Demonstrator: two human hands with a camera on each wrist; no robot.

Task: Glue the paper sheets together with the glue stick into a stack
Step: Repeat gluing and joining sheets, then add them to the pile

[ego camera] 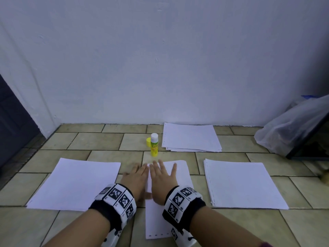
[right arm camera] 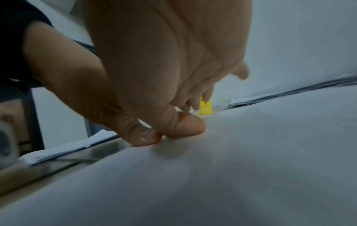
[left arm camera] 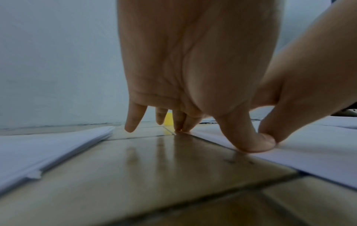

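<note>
A narrow white paper sheet (ego camera: 179,175) with a punched near edge lies on the tiled floor in the middle. My right hand (ego camera: 161,177) presses flat on it with straight fingers. My left hand (ego camera: 136,177) lies flat beside it at the sheet's left edge, thumb and fingertips touching that edge (left arm camera: 257,146). The two thumbs meet on the paper (right arm camera: 173,130). The glue stick (ego camera: 154,144) stands upright just beyond the hands, uncapped, with its yellow cap (ego camera: 148,141) on the floor next to it.
More white paper lies around: a stack (ego camera: 76,184) at the left, a stack (ego camera: 243,184) at the right, another (ego camera: 190,137) by the wall. A white wall is close ahead. A clear plastic bag (ego camera: 292,129) and dark frame sit at the far right.
</note>
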